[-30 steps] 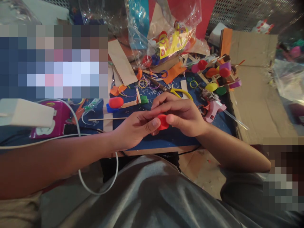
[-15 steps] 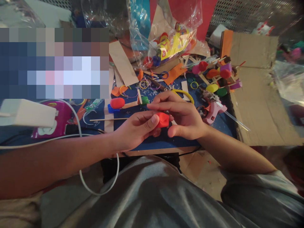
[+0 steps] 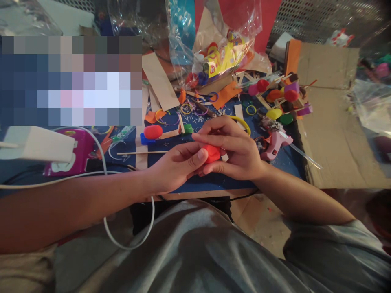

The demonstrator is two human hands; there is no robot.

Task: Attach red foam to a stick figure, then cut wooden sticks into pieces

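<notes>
Two bare hands of mine meet over the near edge of the blue table (image 3: pixel 189 186), to the left of the pink glue gun (image 3: pixel 276 144). My left hand (image 3: pixel 180 165) pinches a red lump (image 3: pixel 213 154) between thumb and fingers, and my right hand (image 3: pixel 236 152) curves round its other side, thumb along the lower edge; how hard either one presses I cannot tell. That lump is held up off the table, left of the glue gun and a little nearer to me. Beyond the glue gun and to its left stands a clear bag (image 3: pixel 179 51), and through its plastic I see a yellow packet (image 3: pixel 226 57) with cartoon figures, a red piece (image 3: pixel 192 80) and a blue piece (image 3: pixel 202 78). Far to the right of the glue gun lies some clear plastic (image 3: pixel 371 101), whose contents I cannot make out. Well to the glue gun's left, a purple socket box (image 3: pixel 87 142) has a white plug (image 3: pixel 45 142) in it. Between that box and the glue gun, a red oval (image 3: pixel 153 131) sits against a blue block (image 3: pixel 148 139), with a green lump (image 3: pixel 187 128) near them and a thin stick (image 3: pixel 142 153) on my side. Just beyond the glue gun is a cluster of sticks and coloured pieces (image 3: pixel 274 114), and right of it lies a big sheet of cardboard (image 3: pixel 339 130).
</notes>
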